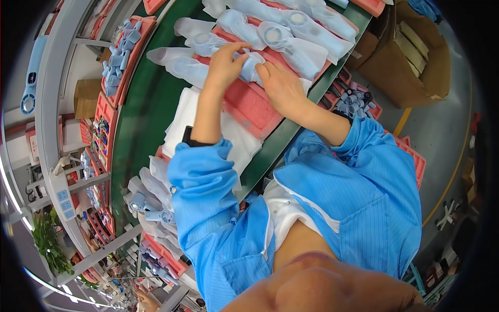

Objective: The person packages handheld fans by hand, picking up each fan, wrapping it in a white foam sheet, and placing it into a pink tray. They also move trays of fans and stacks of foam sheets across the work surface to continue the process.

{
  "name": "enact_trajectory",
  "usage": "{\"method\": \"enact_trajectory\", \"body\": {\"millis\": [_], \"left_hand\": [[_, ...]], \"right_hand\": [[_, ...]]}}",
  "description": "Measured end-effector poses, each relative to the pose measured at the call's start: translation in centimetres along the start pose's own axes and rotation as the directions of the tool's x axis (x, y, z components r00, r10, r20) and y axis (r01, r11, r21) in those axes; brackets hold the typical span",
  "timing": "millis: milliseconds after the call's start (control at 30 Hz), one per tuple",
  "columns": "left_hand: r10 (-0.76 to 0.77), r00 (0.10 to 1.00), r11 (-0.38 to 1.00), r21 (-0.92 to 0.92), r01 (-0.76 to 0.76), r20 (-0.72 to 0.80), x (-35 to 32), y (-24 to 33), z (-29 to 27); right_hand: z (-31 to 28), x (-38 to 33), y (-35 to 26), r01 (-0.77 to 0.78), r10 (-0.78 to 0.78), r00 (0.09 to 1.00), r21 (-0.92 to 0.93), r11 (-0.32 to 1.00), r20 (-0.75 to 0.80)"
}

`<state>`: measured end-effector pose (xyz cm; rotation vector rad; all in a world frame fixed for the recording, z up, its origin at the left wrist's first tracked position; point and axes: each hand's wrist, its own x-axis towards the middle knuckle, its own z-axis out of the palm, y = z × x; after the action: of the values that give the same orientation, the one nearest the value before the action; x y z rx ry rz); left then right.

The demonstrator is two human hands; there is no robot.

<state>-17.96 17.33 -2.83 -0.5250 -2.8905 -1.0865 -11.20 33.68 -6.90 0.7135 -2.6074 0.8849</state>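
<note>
My left hand [226,63] has its thumb and fingers closed on a light-blue handheld fan in a translucent white bag [253,66]. From the other side my right hand [282,89] grips the same bagged fan, its fingertips pressed on the film. The fan lies over a pink tray [253,106], whose near part shows bare. Beyond my hands, several more bagged blue fans [296,44] lie in rows across the tray. A stack of thin white bags [183,117] sits beside and partly under the tray.
The green belt [136,135] curves along my left. Past it stand pink trays of blue parts [121,57]. More bagged fans [156,179] lie near my left elbow. On my right are a bin of small parts [356,99] and an open cardboard box [416,62].
</note>
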Motion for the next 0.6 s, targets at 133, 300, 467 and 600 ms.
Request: {"method": "enact_trajectory", "body": {"millis": [133,300,467,600], "left_hand": [[-0.169,0.937,0.936,-0.248,0.250,0.307,1.6,-1.8,-1.8],[-0.057,0.976,0.938,-0.325,0.124,0.208,0.8,-4.8,0.3],[-0.075,0.986,0.942,-0.334,0.023,-0.146,-1.1,-4.8,2.4],[-0.222,0.960,0.840,-0.533,0.100,-0.171,-2.2,-4.4,3.2]], "right_hand": [[-0.6,-0.1,-0.2,0.007,-0.010,0.999,0.043,0.999,0.053],[0.3,-0.2,0.1,0.043,-0.040,0.997,0.054,0.998,-0.067],[1.0,-0.5,0.8,-0.103,0.110,0.993,0.151,0.983,-0.045],[0.6,0.0,1.4,-0.203,0.178,0.974,0.198,0.959,0.137]]}}
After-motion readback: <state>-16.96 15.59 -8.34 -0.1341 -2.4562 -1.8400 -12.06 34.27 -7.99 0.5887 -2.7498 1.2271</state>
